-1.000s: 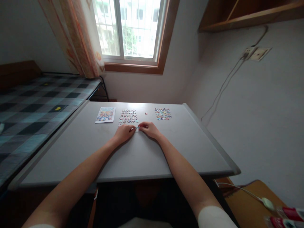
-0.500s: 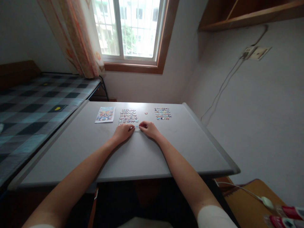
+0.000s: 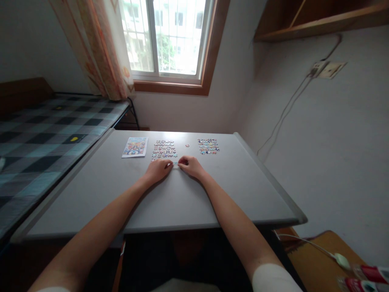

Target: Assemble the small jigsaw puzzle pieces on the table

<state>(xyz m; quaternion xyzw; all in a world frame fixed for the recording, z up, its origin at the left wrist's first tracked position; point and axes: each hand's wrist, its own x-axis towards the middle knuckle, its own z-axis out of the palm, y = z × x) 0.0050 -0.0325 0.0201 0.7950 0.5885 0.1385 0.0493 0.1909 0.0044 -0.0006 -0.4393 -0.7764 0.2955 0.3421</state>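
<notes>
Between my two hands, light-blue jigsaw puzzle pieces (image 3: 175,164) lie close to the table surface. My left hand (image 3: 158,169) pinches their left end with thumb and fingers. From the other side, my right hand (image 3: 191,165) grips the right end the same way. How many pieces are joined there is too small to tell. Just beyond my left hand lie rows of loose puzzle pieces (image 3: 164,149). A second group of puzzle pieces (image 3: 208,146) sits farther right. One single puzzle piece (image 3: 187,145) rests between the two groups.
A printed picture sheet (image 3: 135,147) lies at the table's back left. The grey-white table (image 3: 243,190) spans the middle, its right edge near the wall. A bed with a checked cover (image 3: 60,125) stands at left. At lower right, a white plug (image 3: 342,260) lies on a brown seat.
Both hands keep the same pinch on the puzzle pieces between them. Only a very slight shift of the whole view shows.
</notes>
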